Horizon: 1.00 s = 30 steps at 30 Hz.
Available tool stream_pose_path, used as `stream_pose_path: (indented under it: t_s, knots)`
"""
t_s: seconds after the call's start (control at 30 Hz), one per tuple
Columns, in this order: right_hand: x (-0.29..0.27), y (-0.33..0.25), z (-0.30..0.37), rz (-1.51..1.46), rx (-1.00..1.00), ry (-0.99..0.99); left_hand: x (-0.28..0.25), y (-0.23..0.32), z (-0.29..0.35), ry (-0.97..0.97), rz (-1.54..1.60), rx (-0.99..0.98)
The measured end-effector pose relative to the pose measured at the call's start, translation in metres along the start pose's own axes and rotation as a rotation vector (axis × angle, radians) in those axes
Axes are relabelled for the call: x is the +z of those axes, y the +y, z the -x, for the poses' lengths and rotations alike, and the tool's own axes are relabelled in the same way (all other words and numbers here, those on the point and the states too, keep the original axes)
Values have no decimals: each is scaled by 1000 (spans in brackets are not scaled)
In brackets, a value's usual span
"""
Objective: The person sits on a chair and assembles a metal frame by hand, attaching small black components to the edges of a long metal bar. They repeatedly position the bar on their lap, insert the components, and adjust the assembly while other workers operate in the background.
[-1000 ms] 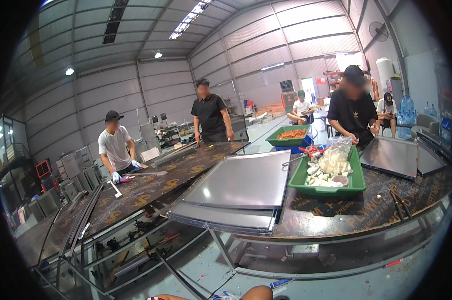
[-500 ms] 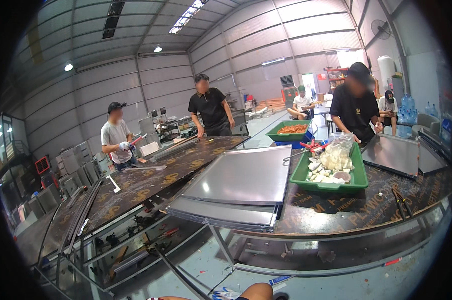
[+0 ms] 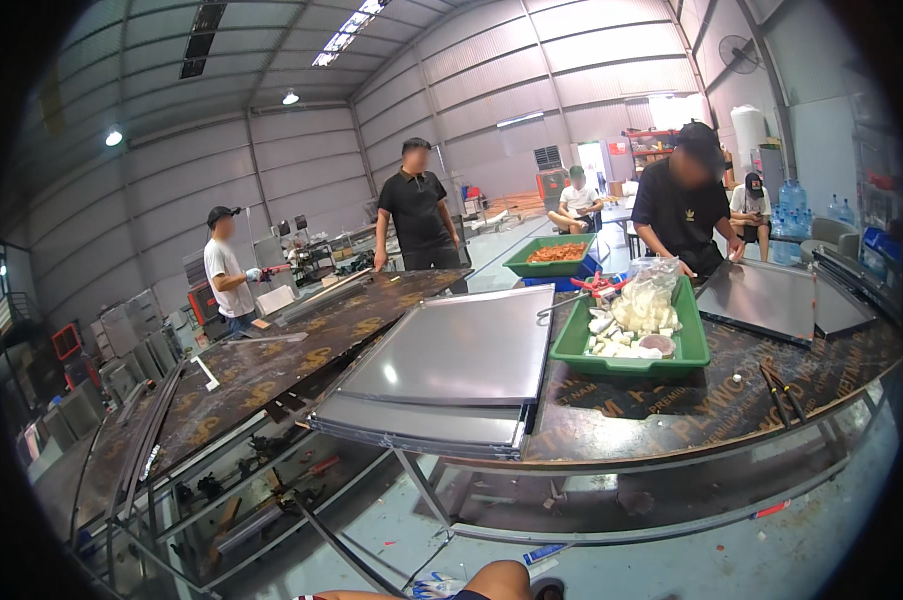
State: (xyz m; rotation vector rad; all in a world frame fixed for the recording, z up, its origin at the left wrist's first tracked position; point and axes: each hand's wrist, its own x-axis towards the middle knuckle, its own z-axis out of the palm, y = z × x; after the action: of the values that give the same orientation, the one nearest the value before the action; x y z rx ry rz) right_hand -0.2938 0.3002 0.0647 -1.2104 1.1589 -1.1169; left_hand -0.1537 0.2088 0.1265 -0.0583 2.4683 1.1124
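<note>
Head cam: I can't tell state of L/R fingers, both out of view; metal panels (image 3: 451,345) on tabletop (image 3: 596,435), ctr frame.

The grey rectangular metal panel (image 3: 446,350) at mid-frame is smooth and glossy. The green rectangular tray (image 3: 616,366), right of centre, looks like smooth plastic.

Bright skylight (image 3: 349,32), lit lamps (image 3: 114,136); glare on metal panel (image 3: 451,345) (small white spot); edges bent, rim black.
</note>
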Motion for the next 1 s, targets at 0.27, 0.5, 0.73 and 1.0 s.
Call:
stream_pose_path:
  t_s: [0.27, 0.5, 0.73, 1.0]
  knots:
    - [1, 1, 5, -2, 25, 13, 13, 0, 2, 187, 60, 18]
    - [10, 18, 52, -29, 99, 51, 54, -26, 3, 332, 173, -185]
    - [12, 44, 75, 38, 200, 22, 94, -56, 24, 843, 445, -190]
    - [3, 30, 25, 109, 68, -68, 109, -83, 40, 867, 1360, -334]
